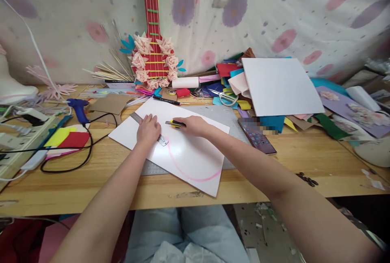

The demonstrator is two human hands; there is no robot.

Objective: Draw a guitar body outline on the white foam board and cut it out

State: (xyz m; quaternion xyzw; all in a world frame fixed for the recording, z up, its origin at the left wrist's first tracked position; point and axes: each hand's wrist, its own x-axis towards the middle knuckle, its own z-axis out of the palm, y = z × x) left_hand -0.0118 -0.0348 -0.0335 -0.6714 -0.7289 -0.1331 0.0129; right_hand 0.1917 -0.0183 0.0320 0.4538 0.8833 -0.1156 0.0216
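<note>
A white board (195,149) lies slantwise over a grey cutting mat (213,113), with a curved pink line drawn on its near right part. My left hand (148,128) presses flat on a metal ruler (163,141), fingers stretched out; the ruler's two ends show on either side of it. In my right hand (193,126) is a yellow and black utility knife (176,123), its tip pointing left toward the ruler. The knife is just above or on the board; I cannot tell whether the blade touches it.
At the left are a blue glue gun (78,109), its black cable and a power strip (18,145). A phone (256,136) lies right of the mat. Behind stand a red paper guitar (155,60), scissors (224,97) and a marker (166,100). Another white board (282,86) leans over coloured felt.
</note>
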